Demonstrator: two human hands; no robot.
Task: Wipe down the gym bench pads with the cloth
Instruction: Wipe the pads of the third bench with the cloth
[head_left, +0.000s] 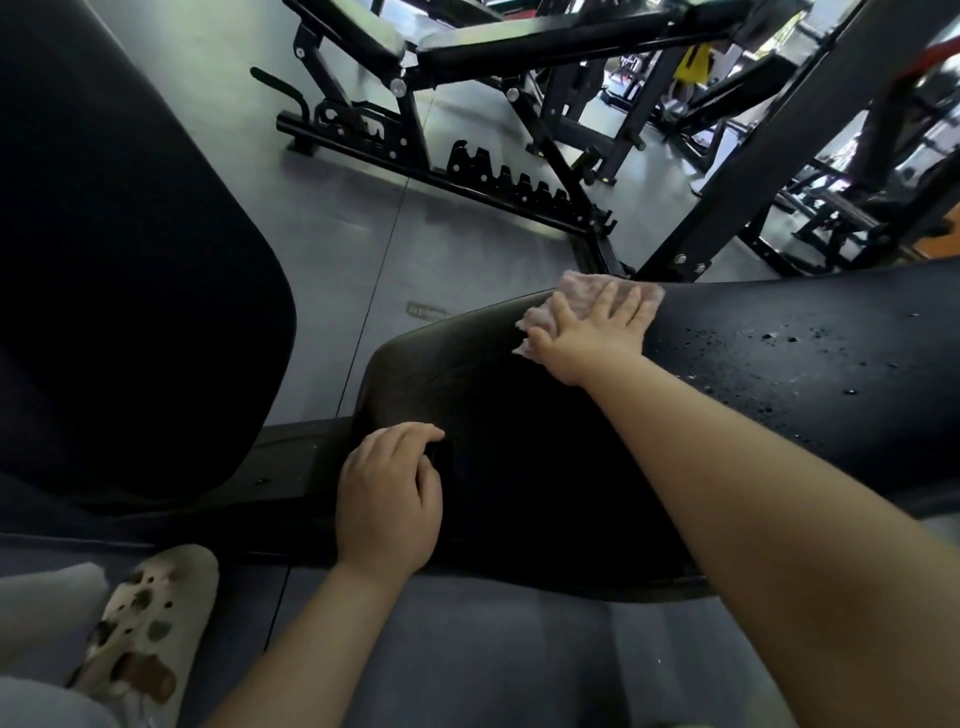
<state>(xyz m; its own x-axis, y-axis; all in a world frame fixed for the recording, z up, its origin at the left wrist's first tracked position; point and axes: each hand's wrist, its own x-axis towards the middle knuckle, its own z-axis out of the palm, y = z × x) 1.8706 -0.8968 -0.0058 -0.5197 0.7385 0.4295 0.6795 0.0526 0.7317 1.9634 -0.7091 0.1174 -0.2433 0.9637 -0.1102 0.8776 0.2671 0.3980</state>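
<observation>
Head: no legible writing; cloth (587, 299).

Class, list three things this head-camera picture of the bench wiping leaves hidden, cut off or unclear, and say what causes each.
1. Head view: most of the cloth lies under the flat right hand, so its full outline is hidden.
2. Head view: the bench pad runs off the right edge, so its far end is cut off.
3. Head view: the left hand rests on the pad's near side; its fingers curl down, hiding the fingertips.
</observation>
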